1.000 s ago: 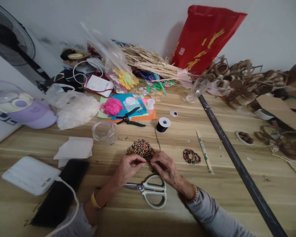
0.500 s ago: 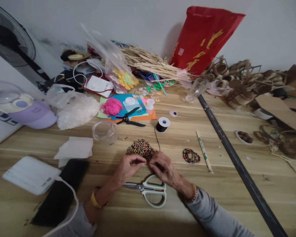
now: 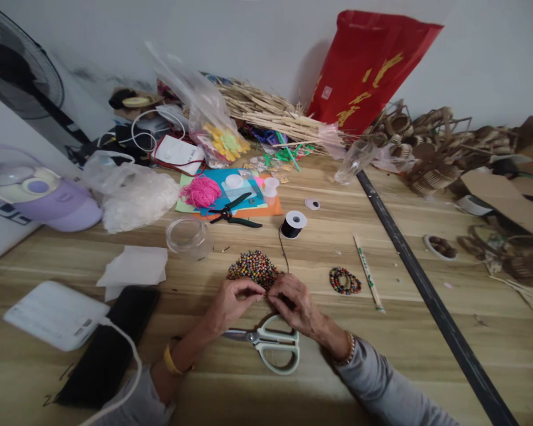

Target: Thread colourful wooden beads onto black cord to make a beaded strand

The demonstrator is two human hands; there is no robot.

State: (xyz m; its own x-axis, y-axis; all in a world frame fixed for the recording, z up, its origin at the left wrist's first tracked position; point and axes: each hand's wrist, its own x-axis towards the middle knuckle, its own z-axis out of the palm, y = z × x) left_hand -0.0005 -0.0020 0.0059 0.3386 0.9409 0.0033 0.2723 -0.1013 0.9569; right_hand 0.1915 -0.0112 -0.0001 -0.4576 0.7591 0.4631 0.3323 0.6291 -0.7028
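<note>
My left hand (image 3: 235, 302) is pinched, thumb against fingertip, just in front of a heap of small multicoloured beads (image 3: 254, 266). What sits in that pinch is too small to make out. My right hand (image 3: 295, 302) is closed beside it, the fingertips almost meeting those of the left. A black cord (image 3: 285, 251) runs from a white-ended spool (image 3: 294, 225) down into my right hand. Under my hands lie scissors (image 3: 266, 341) with pale green handles, blades pointing left. To the right rest beaded bracelets (image 3: 344, 280).
Left stand a clear jar (image 3: 189, 238), paper tissue (image 3: 133, 266), a white power bank (image 3: 55, 315) and a black phone-like slab (image 3: 109, 349). Pruning shears (image 3: 235, 214) and pink yarn (image 3: 201, 191) lie behind. Right are a green-patterned stick packet (image 3: 368, 272) and a dark strip (image 3: 426, 290).
Both hands stay over the same spot by the beads, with only a slight shift of the fingertips. Everything else on the table looks the same.
</note>
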